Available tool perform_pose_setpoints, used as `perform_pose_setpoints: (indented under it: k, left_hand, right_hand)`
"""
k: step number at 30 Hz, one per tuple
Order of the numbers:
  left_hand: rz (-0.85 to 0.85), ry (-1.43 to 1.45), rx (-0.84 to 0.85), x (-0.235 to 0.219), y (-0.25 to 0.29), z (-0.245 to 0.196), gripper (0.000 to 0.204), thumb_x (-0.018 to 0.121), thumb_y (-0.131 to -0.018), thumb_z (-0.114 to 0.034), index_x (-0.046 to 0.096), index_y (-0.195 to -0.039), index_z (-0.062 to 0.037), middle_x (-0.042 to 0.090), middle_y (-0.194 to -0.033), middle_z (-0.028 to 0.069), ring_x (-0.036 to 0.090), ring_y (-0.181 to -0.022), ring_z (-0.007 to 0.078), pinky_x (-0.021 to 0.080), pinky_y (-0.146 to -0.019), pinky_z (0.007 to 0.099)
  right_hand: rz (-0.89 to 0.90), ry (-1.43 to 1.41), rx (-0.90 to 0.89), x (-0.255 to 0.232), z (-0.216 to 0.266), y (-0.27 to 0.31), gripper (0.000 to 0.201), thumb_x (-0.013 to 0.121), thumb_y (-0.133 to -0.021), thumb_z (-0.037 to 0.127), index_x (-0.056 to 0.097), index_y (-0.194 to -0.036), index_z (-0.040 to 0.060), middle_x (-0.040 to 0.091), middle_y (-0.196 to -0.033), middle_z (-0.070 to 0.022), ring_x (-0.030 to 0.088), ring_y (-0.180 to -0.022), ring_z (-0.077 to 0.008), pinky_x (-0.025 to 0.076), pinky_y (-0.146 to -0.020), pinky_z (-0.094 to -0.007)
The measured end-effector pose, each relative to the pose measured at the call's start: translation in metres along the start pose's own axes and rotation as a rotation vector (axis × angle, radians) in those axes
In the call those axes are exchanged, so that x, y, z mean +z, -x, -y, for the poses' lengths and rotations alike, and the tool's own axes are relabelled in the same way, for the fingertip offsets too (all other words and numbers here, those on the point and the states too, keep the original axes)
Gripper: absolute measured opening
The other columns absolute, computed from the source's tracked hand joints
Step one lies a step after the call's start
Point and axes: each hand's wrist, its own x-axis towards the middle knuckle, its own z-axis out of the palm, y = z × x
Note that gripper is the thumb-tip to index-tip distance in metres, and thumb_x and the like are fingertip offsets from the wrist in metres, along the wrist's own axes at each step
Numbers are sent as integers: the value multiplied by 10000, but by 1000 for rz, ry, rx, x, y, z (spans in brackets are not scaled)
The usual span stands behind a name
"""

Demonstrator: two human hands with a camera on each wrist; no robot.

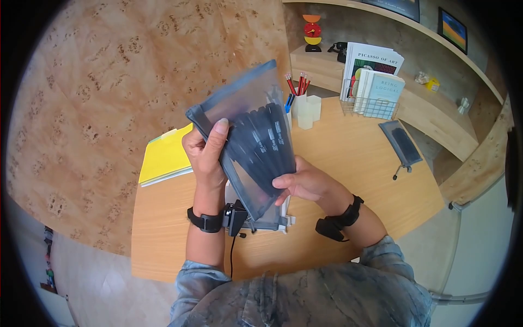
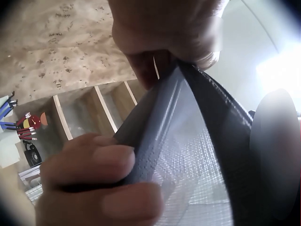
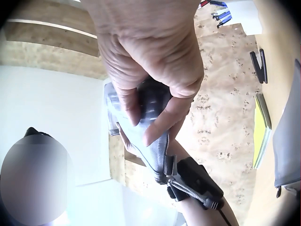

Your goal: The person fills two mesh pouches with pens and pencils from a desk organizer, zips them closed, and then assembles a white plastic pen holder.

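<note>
A translucent mesh zip pouch [image 1: 242,90] is held up over the desk, tilted, with several dark, pen-like items [image 1: 261,144] fanned inside. My left hand [image 1: 208,155] grips its left edge, thumb lying on the front. At the lower right side, my right hand [image 1: 305,182] pinches the pouch, thumb in front near the ends of the dark items. The right wrist view shows the right hand [image 3: 155,61] with thumb and finger closed on the bulging pouch [image 3: 155,143]. Close up in the left wrist view, the pouch's mesh [image 2: 188,165] spreads below the left hand [image 2: 164,28].
Beneath the held pouch, another dark-edged pouch [image 1: 264,225] lies on the desk [image 1: 338,141]. Yellow folders [image 1: 166,155] sit at left, a pale pencil holder [image 1: 306,114] at the back. A wire book rack [image 1: 370,106] and a filled pouch [image 1: 402,146] are at right.
</note>
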Motion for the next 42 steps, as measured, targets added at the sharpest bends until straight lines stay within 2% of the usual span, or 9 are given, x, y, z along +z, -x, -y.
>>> perform_pose_setpoints:
  k: [5,8,11,17,26,29,32,38,42]
  left_hand:
    - [52,-189,64,-6,1,-1,185,657,-830,-131,678,-911,34,641,-808,27,536,-711,86,415,-662,227]
    - [76,-194,68,-9,1,3,179,633,-839,-122,677,-916,33,634,-811,22,529,-719,83,409,-663,226]
    - [57,-171,66,0,-1,-3,207,614,-849,-158,671,-924,26,631,-821,29,535,-736,87,414,-672,226]
    - [132,-125,-78,9,-7,-22,314,615,-836,-236,634,-1009,25,640,-883,65,576,-818,128,442,-739,240]
    - [305,23,-221,7,-14,-16,479,618,-783,-249,545,-1157,41,606,-1073,113,579,-958,189,454,-831,292]
    - [345,50,-326,3,-10,-15,472,614,-774,-236,545,-1156,33,600,-1084,113,571,-981,190,446,-855,297]
    - [378,43,-316,2,-9,-15,465,603,-774,-236,548,-1153,28,601,-1071,107,568,-976,188,440,-859,298]
    - [396,-63,-275,-2,-12,-14,448,573,-799,-251,548,-1145,31,605,-1045,94,566,-948,177,438,-836,289]
    - [272,-22,-337,7,-7,-16,431,571,-812,-249,553,-1136,36,608,-1038,92,568,-942,171,439,-831,283]
  right_hand:
    - [-8,-25,27,11,6,6,502,672,-819,115,436,-1250,13,607,-1070,-123,663,-864,-263,591,-601,-387]
    - [40,-58,46,18,10,8,503,669,-824,114,432,-1255,9,605,-1070,-122,658,-870,-258,594,-600,-396]
    - [-25,-8,-5,19,9,8,499,671,-822,116,436,-1249,9,599,-1079,-123,653,-874,-252,596,-605,-401]
    - [-47,48,13,17,8,8,500,682,-814,129,445,-1237,8,590,-1091,-125,651,-873,-256,593,-609,-396]
    - [-20,78,24,18,11,8,508,682,-809,128,437,-1241,21,591,-1092,-127,649,-883,-267,592,-617,-391]
    - [-2,57,25,17,7,8,509,679,-814,137,432,-1245,24,590,-1089,-124,644,-896,-266,593,-623,-395]
    - [-22,62,33,19,7,9,507,676,-818,140,433,-1246,18,588,-1086,-121,640,-908,-251,596,-608,-386]
    - [39,60,53,24,16,14,507,672,-822,136,434,-1247,-3,598,-1065,-123,655,-857,-223,595,-553,-340]
    - [-41,139,-34,27,17,14,516,673,-824,137,423,-1253,1,606,-1055,-124,666,-830,-231,593,-549,-335]
